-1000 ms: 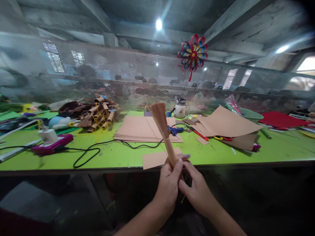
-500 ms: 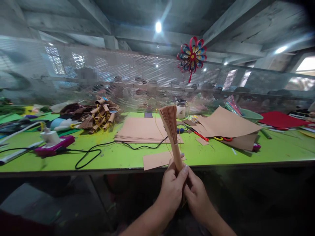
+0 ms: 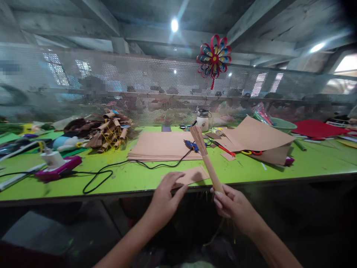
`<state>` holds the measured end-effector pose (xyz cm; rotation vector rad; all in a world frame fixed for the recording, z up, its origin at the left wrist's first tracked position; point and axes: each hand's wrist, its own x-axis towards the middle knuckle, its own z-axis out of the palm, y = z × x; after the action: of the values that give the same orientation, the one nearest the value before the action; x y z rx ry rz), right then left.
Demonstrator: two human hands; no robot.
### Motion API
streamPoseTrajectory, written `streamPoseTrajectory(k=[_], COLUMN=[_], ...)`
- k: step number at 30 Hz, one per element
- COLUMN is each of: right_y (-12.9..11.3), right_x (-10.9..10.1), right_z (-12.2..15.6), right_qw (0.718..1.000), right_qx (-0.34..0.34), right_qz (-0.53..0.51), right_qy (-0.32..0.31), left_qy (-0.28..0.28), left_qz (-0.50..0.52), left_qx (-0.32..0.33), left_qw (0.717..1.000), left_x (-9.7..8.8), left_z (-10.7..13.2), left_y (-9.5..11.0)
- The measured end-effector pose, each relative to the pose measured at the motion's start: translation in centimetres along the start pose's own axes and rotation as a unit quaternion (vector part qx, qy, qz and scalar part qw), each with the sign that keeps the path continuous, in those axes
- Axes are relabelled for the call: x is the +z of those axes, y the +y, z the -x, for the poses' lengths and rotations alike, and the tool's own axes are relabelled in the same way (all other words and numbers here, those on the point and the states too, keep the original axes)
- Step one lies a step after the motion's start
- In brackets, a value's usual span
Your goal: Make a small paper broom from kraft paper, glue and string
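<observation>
My right hand point(image 3: 231, 203) grips the lower end of a small brown paper broom point(image 3: 211, 171). It has a rolled handle and a fringed top, and leans up and to the left over the table's front edge. My left hand point(image 3: 167, 195) is apart from it, thumb and fingers spread with nothing between them. Those fingertips are by a small brown paper strip point(image 3: 195, 175) at the front edge. Behind it lies a stack of brown paper sheets point(image 3: 156, 143). A blue glue gun point(image 3: 190, 145) with a black cord rests on the stack, beside the broom's fringe.
On the green table point(image 3: 150, 186), a purple power strip point(image 3: 57, 170) stands at left with its cord looping forward. A pile of similar paper brooms point(image 3: 115, 130) lies behind it. Scissors point(image 3: 226, 150), large brown sheets point(image 3: 256, 134) and a lidded jar point(image 3: 202, 122) are farther right and back.
My left hand has let go of the broom and moved left to the paper strip. My right hand has shifted slightly right with the broom, which now tilts more.
</observation>
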<state>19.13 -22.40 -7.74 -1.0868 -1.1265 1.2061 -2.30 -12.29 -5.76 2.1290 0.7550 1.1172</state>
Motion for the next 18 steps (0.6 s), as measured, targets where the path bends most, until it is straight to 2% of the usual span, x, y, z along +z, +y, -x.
streamPoseTrajectory(k=[2,4,5,7,10,13,18], right_y=[-0.2,-0.5,-0.8,-1.3,-2.0,-2.4,-3.0], right_x=[-1.8,-3.4,-4.1,-5.1,-5.6,-5.6,-6.3], right_z=[0.3,0.6,0.8,0.9,1.1,1.3,0.8], right_qw=[1.0,0.999,0.998,0.997,0.996,0.994,0.991], right_qx=[0.021,0.041,0.048,0.057,0.062,0.064,0.063], right_qz=[0.009,0.025,0.034,0.048,0.059,0.078,0.107], right_qy=[-0.009,-0.013,-0.016,-0.022,-0.031,-0.038,-0.038], left_qy=[-0.016,-0.064,-0.087,-0.087,-0.061,-0.073,-0.047], left_qz=[-0.143,-0.243,-0.279,-0.328,-0.348,-0.341,-0.336], left_qx=[0.059,0.099,0.12,0.173,0.256,0.299,0.342], left_qw=[0.988,0.963,0.949,0.925,0.9,0.888,0.877], left_x=[-2.3,-3.9,-4.4,-4.9,-5.1,-5.5,-5.7], left_z=[0.5,0.9,1.0,1.0,0.9,0.8,0.4], left_y=[-1.9,-3.4,-4.1,-5.3,-6.6,-7.1,-6.1])
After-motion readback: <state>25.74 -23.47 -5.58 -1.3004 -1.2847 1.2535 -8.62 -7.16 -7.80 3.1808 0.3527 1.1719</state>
